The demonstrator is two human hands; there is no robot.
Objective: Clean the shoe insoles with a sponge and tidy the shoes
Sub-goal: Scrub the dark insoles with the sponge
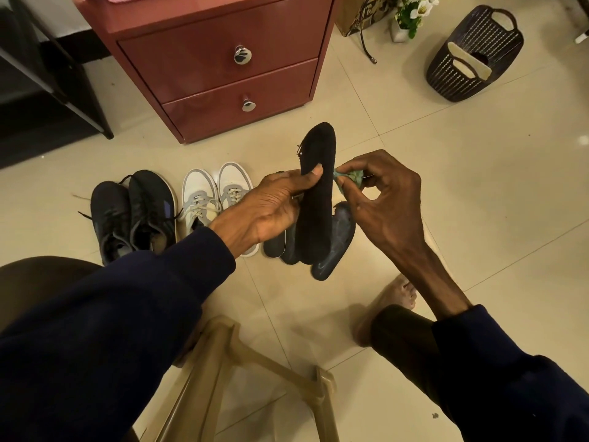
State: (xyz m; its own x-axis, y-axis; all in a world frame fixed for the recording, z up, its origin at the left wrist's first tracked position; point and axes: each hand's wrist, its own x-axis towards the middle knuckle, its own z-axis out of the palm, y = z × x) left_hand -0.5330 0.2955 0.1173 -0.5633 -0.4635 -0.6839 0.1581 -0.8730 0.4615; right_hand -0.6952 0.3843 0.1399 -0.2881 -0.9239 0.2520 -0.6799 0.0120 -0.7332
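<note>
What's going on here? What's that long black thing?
That is a shoe insole, and a person sitting down is cleaning it. Their left hand holds the insole upright, and their right hand pinches a small green sponge against its edge. More dark insoles lie on the floor just below. A pair of black shoes and a pair of white sneakers stand side by side in front of the red drawers.
</note>
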